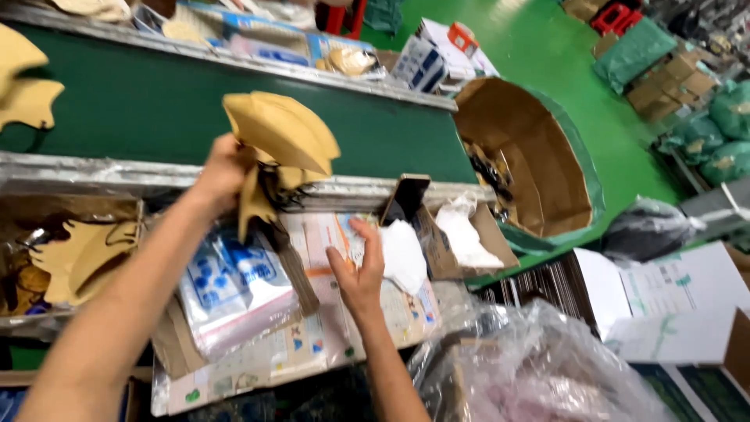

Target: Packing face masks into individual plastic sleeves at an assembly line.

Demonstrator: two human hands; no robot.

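1. Head view, left side: the left hand is raised over the near edge of the green conveyor belt, fingers closed around a bundle of tan shoe-upper pieces. The pieces fan out above the fist, and a narrower strip hangs below it.
2. Head view, centre: the right hand lies lower, palm up with fingers spread and loosely curled, holding nothing. Its fingertips touch or nearly touch crumpled white tissue paper; contact is too blurred to settle.
3. Under both hands lies a heap of flat printed cartons and a clear plastic bag with blue print, resting on the bench in front of the belt's metal rail.
4. Left of the heap, an open box holds more tan cut pieces like those in the fist. Two more lie on the belt at far left.
5. Right side: a large open cardboard drum lined with green plastic stands at the belt's end, with dark items inside. Crinkled clear plastic sheeting fills the lower right.
6. Judged step: the bundle is lifted and carried in the air, not yet set down. The next move calls for a steady hold so the fanned pieces do not slip apart, and the free hand clearing or steadying a landing spot.
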